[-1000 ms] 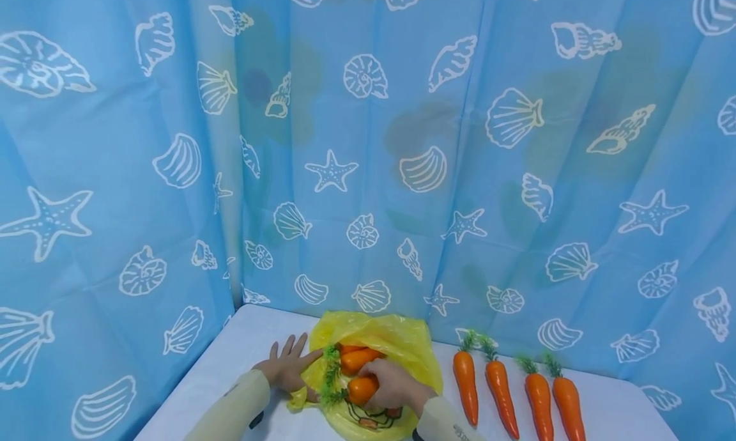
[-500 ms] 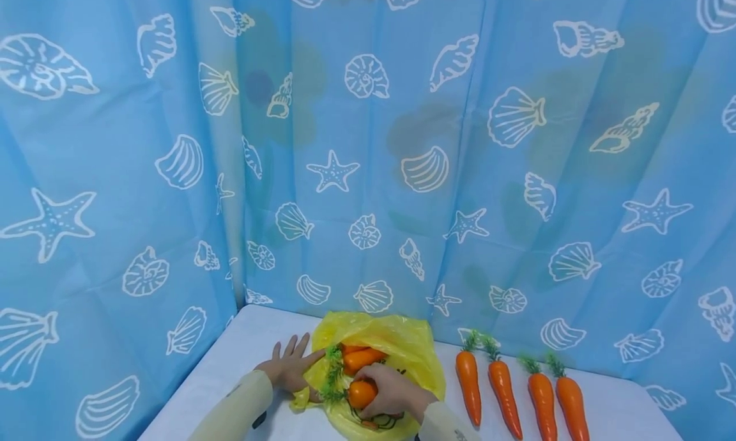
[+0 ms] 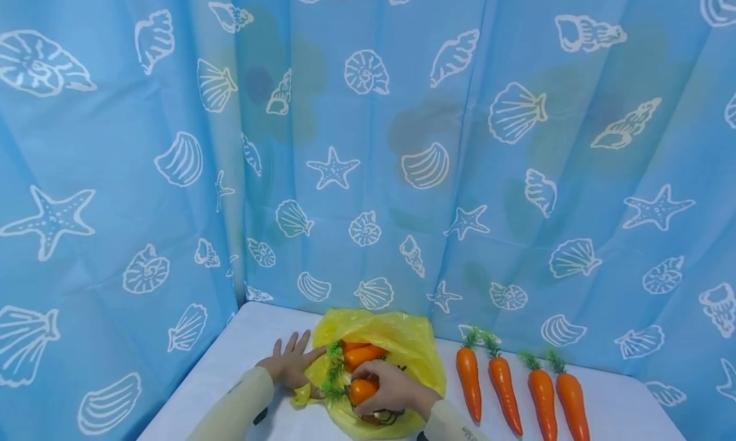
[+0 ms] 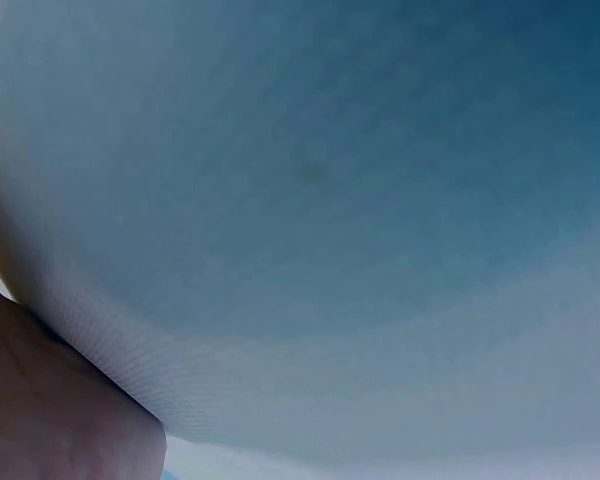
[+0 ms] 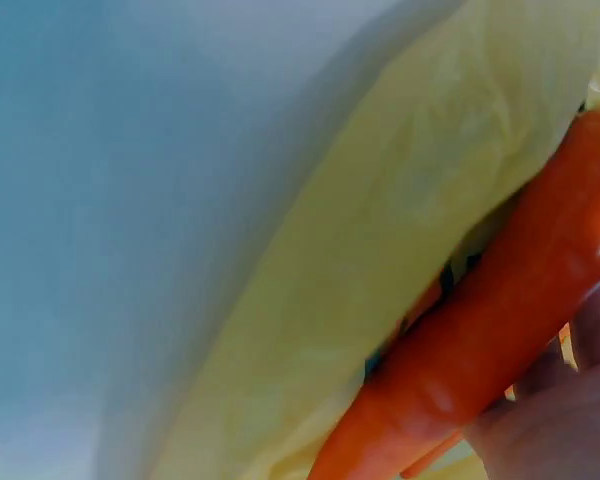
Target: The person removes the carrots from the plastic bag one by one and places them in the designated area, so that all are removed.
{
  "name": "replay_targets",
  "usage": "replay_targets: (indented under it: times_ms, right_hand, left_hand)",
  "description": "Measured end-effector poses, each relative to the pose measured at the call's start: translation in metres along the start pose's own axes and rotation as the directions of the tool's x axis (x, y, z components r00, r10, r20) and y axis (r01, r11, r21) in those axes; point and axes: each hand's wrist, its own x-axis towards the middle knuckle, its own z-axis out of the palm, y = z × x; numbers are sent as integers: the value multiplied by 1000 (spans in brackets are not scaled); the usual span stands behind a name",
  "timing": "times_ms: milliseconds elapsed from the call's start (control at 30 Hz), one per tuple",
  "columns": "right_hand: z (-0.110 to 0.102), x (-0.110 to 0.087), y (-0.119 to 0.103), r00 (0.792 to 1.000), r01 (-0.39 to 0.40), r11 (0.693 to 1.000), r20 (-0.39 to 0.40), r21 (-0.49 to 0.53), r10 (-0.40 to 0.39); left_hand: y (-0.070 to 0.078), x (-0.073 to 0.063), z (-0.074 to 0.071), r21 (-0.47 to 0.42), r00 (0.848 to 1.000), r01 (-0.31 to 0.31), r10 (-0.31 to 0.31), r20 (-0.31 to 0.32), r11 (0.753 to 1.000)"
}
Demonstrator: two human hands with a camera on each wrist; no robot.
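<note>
My right hand [image 3: 391,387] curls over an orange carrot [image 3: 361,392] at the yellow plastic bag [image 3: 420,339]. In the right wrist view, fingers show along the lower side of this carrot [image 5: 500,310], with yellow plastic behind it. Another carrot [image 3: 362,356] lies just behind it in the bag's mouth, and their green tops [image 3: 333,374] point left. My left hand [image 3: 292,367] is spread at the bag's left edge, one finger reaching onto the plastic. Only a bit of that hand [image 4: 60,400] appears in the left wrist view.
To the right of the bag lie several carrots in a row, the nearest being a carrot [image 3: 469,377] with its leaves toward the back. The white table [image 3: 253,326] meets a blue shell-print curtain [image 3: 402,192] behind and at the left.
My right hand's fingers have come round the front carrot, and the hand has shifted slightly left and up. My left hand keeps its spread pose at the bag.
</note>
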Motion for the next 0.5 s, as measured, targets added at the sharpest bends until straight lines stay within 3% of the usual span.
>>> replay_targets:
  times_ms: [200, 500]
  right_hand:
    - [1, -2, 2, 1000, -18, 1000, 8, 0, 18]
    - [4, 0, -1, 999, -21, 999, 27, -24, 22]
  left_hand:
    - [-2, 5, 5, 9, 1000, 2, -1, -27, 1000]
    - [3, -1, -1, 10, 1000, 5, -5, 4, 1000]
